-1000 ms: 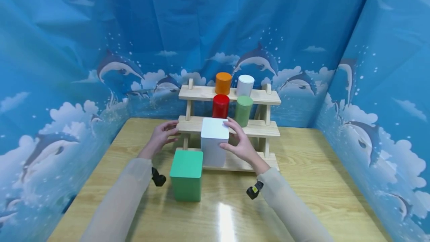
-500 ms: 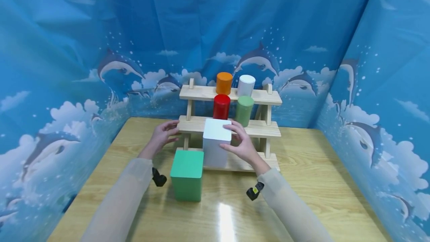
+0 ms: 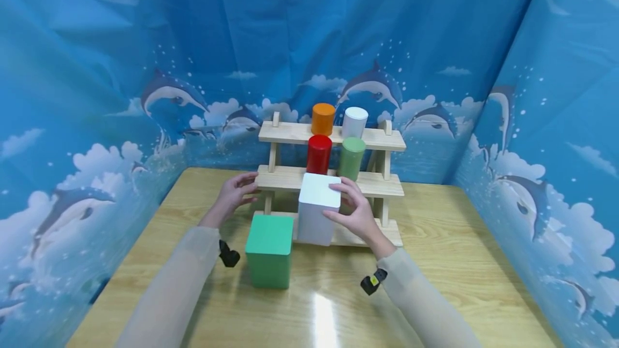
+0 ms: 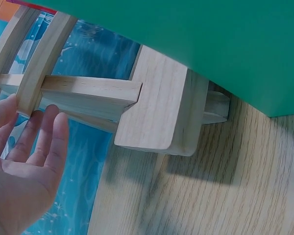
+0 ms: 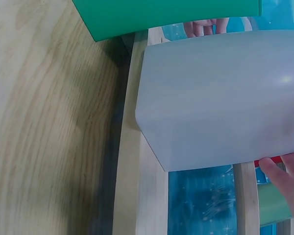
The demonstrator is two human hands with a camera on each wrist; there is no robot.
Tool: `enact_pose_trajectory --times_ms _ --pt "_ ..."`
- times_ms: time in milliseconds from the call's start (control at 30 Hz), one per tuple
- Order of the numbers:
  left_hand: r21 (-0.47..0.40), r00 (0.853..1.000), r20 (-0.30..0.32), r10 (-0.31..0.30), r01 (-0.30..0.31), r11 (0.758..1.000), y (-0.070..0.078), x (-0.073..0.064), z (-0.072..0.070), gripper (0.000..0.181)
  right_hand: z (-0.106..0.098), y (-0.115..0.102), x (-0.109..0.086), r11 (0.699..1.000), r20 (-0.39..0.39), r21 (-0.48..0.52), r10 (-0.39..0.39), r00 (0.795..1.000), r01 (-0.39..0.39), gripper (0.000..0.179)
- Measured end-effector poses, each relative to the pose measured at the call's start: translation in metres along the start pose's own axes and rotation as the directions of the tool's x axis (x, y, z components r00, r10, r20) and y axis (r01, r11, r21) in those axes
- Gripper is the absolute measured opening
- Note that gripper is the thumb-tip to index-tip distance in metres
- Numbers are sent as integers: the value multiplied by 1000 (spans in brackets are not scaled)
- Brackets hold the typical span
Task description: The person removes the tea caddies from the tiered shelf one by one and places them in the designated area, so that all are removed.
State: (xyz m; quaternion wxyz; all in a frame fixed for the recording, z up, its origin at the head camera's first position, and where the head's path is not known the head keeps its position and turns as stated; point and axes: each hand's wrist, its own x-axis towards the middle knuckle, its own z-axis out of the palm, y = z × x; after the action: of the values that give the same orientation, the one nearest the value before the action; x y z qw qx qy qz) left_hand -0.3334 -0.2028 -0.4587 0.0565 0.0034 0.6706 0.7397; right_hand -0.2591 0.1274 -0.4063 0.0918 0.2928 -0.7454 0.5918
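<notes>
Your right hand, beyond the green rectangular box, grips the smooth white rectangular box at the pale wooden rack's lowest shelf; your left hand lightly pinches the middle shelf's end. Best keep the gripped box upright. Only the left wrist view shows that pinch clearly; only the head view, the white cylinder atop.

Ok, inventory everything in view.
Table: 1, yellowish, centre
Rack: 1, pale wood, on table
Backdrop: count unclear, blue, behind table
Orange cylinder: 1, orange, top shelf
White cylinder: 1, white, top shelf
Red cylinder: 1, red, middle shelf
Green cylinder: 1, green, middle shelf
Green box: 1, green, before rack
White box: 1, white, at bottom shelf
Wrist devices: 2, black, beside sleeves
Sleeves: 2, pale, on forearms
Left hand: 1, bare, rack's left end
Right hand: 1, bare, on white box
</notes>
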Motion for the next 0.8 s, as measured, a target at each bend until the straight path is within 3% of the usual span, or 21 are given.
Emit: enact_pose_trajectory --times_ms 533,800 --pt "-6 1000 -4 2 -2 1000 1 0 0 45 -6 -12 -20 999 -44 -37 -42 998 41 52" --pt "12 1000 -14 -8 9 1000 2 -1 1 46 -9 -15 -34 996 -40 9 -93 995 94 51"
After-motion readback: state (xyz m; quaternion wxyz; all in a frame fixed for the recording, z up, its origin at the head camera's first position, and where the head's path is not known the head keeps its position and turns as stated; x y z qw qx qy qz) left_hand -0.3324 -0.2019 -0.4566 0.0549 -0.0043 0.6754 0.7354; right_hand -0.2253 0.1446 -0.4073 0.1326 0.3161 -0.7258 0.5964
